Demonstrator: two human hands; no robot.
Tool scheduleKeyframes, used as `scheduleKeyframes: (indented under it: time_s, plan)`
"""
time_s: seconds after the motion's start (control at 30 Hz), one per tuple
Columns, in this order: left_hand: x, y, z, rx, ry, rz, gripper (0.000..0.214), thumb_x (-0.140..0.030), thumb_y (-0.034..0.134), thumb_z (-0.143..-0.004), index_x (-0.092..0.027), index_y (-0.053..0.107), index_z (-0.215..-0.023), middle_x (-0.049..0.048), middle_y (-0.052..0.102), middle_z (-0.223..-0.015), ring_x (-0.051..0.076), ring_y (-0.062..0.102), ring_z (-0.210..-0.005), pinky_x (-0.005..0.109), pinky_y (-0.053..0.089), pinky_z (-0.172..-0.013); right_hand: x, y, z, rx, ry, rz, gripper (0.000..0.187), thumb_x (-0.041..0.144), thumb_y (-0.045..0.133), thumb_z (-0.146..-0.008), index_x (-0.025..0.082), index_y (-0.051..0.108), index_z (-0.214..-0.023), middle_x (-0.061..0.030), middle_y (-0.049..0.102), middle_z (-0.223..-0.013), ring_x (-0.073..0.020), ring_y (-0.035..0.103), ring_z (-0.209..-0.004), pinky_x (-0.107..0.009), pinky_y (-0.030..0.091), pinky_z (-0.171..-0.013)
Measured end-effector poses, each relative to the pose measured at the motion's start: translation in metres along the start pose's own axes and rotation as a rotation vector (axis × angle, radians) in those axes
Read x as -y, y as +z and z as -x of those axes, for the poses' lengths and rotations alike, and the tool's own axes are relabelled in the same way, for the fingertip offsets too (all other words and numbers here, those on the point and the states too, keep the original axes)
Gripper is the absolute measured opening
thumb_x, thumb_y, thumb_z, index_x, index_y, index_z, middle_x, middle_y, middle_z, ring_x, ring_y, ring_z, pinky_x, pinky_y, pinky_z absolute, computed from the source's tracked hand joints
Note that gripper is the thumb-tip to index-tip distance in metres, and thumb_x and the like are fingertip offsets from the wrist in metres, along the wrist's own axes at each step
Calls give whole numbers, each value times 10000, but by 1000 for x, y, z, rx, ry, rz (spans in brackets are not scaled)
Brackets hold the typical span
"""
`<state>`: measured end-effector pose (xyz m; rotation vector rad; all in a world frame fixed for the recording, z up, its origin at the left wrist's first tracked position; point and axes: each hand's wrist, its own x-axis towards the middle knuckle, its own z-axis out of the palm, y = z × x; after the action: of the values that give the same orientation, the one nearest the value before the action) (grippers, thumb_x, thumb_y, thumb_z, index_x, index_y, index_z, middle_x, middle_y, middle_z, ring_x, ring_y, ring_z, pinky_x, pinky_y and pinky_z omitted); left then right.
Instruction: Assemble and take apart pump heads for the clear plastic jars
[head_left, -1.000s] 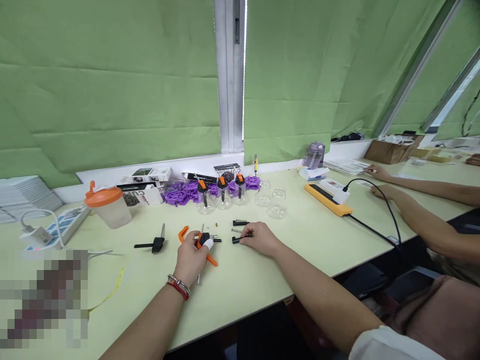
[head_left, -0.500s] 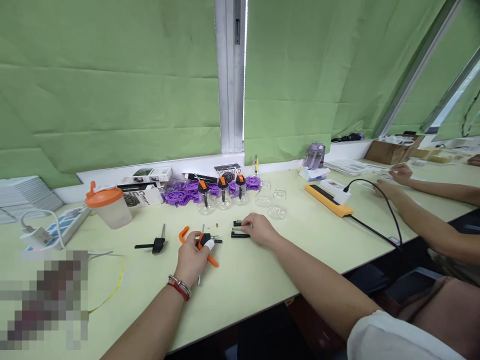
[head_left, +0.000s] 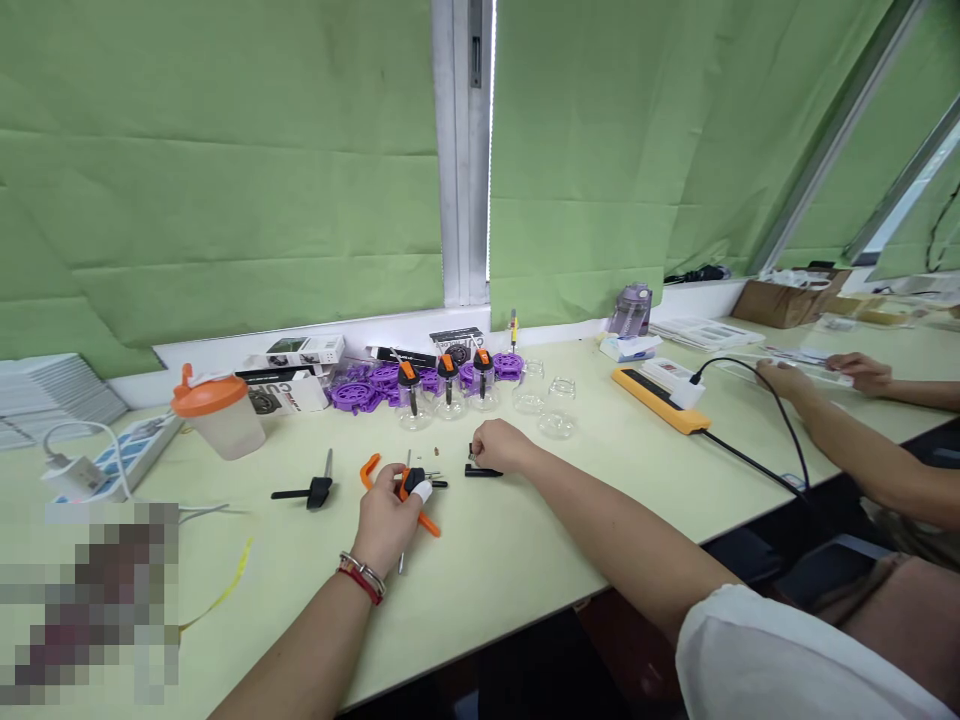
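My left hand point(head_left: 390, 510) is closed around a black-and-orange part with a metal rod point(head_left: 414, 480), holding it just over the table. Its curved orange arms stick out on both sides of my fingers. My right hand point(head_left: 504, 447) reaches across to the small black parts, fingers pinched together; what lies between them is hidden. A bit of a small metal spring point(head_left: 472, 453) shows at its fingertips. Just below the hand lies a slim black piece point(head_left: 482, 471). A tiny brass-coloured piece point(head_left: 436, 451) rests between my hands. Left of them is a black part with a metal rod point(head_left: 318, 490).
Clear glass bottles point(head_left: 556, 424) and several purple plastic parts point(head_left: 356, 396) stand along the back. An orange-lidded cup point(head_left: 225, 420) and a white power strip point(head_left: 139, 455) are left. A yellow-edged power strip point(head_left: 660, 400) lies right, near another person's hands point(head_left: 787, 380).
My right hand has moved slightly left and up, over the upper black piece and the springs. The left hand keeps its hold. At right, the other person's hands have shifted.
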<state>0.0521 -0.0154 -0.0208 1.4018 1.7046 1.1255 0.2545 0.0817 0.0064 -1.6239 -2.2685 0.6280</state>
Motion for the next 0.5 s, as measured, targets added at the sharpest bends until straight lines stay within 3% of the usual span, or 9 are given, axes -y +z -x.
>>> scheduleKeyframes:
  time_s: [0.23,0.5]
  plan:
    - [-4,-1,2,-10,0,1,521,-458,618,-690,-166,535,-1113,55,656,-810,171,561,-575,300,456,-522,-13,-8,-24,-69,137,-321,109,131,693,-543,143,685,-651,-36,666,-640,-131,570,-573,-206,415,-492]
    - [-7,-1,3,-5,-18,6,473,-423,621,-687,-183,534,-1085,19,635,-741,143,522,-511,290,455,-507,-27,7,-43,-166,179,-586,279,90,647,-585,128,691,-857,23,565,-544,-84,489,-468,-203,409,-484]
